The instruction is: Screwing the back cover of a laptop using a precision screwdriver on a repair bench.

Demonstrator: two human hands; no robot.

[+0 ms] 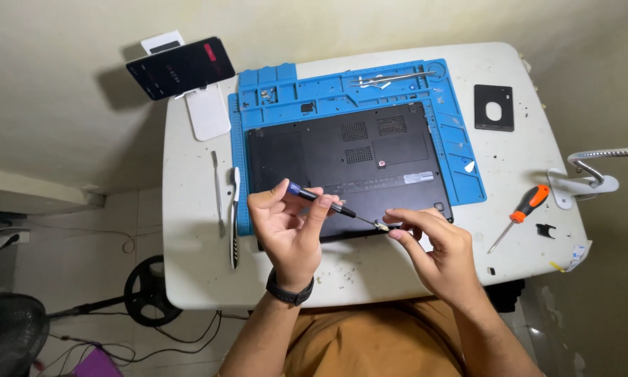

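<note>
Head view | left hand (286, 227) grips blue-handled screwdriver (321, 200) above laptop (349, 171) on blue mat (460, 150) | right hand (432, 244) pinches its tip | mat trays hold tweezers (391, 79) | white table (188, 230), orange screwdriver (520, 213)

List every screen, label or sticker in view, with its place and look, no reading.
Phone screen: on a white stand at the table's far left corner; dark rectangle with a red patch.
Laptop label: on the black underside, right of centre; small pale strip.
Red sticker: laptop middle; small round dot.
</note>
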